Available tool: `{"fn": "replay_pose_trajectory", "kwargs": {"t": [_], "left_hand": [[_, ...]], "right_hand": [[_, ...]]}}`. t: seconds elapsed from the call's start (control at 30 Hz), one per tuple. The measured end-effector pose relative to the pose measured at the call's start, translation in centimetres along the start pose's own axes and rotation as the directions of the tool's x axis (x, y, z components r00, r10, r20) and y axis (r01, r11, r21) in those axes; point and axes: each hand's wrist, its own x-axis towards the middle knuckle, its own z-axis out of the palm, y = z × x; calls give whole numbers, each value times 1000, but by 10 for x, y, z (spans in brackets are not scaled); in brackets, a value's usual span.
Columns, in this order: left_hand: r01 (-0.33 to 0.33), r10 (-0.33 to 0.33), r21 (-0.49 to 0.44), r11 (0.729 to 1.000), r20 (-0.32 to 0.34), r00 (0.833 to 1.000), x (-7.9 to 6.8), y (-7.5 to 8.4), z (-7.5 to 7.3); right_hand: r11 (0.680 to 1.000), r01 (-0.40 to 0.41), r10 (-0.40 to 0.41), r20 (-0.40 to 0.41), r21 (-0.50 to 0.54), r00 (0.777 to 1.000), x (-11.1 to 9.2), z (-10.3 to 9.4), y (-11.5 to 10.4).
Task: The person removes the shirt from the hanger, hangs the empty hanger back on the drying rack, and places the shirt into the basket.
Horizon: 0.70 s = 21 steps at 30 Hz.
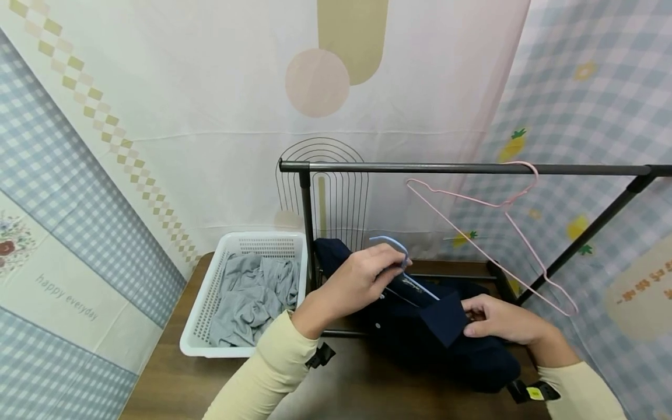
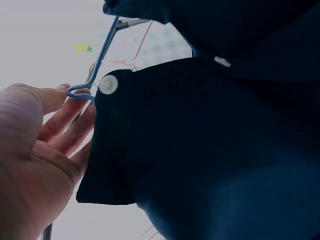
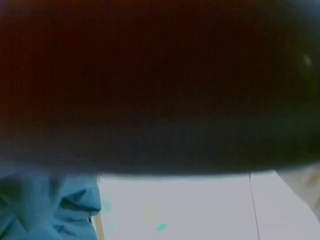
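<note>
A navy collared shirt with white buttons hangs on a light-blue hanger low in front of the rack. My left hand pinches the hanger at the base of its hook, above the collar. In the left wrist view, thumb and fingertips of the left hand meet on the hanger's blue wire, beside a white button on the shirt. My right hand holds the shirt's fabric between thumb and fingers, right of the collar. A dark blur covers most of the right wrist view, with blue cloth at lower left.
A dark metal clothes rack spans the middle and right. On its bar hangs a bare pink hanger. Left of the rack, a white plastic basket holds grey clothing on the wooden tabletop. Patterned curtains stand behind.
</note>
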Motion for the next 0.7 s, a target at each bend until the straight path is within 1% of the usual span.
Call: {"fn": "replay_pose_trajectory", "kwargs": {"t": [0.07,0.23,0.3,0.4,0.47,0.57,0.63,0.7], "left_hand": [[-14,14,10,1000,11,1000,1,2,3],[-47,44,49,998,49,998,5,9,7],[-53,50,69,996,54,997,6,12,6],[-47,43,82,996,49,998,8,16,4],[-30,27,75,997,39,999,10,17,2],[9,-10,67,998,19,1000,11,19,-2],[37,-37,78,996,8,999,12,20,-5],[62,-62,107,992,-1,998,12,21,-9]], "right_hand": [[1000,-18,18,-6,-23,1000,-5,-1,0],[992,-24,26,16,-122,1000,-14,-5,-4],[990,-3,8,36,-138,999,-15,-7,-7],[990,32,-27,40,-134,999,-16,-9,-12],[989,44,-42,15,-141,999,-16,-10,-16],[974,39,-55,-68,-224,996,-14,-9,-18],[964,8,-45,-133,-267,990,-11,-8,-17],[940,-19,-53,-203,-340,978,-6,-6,-15]]}}
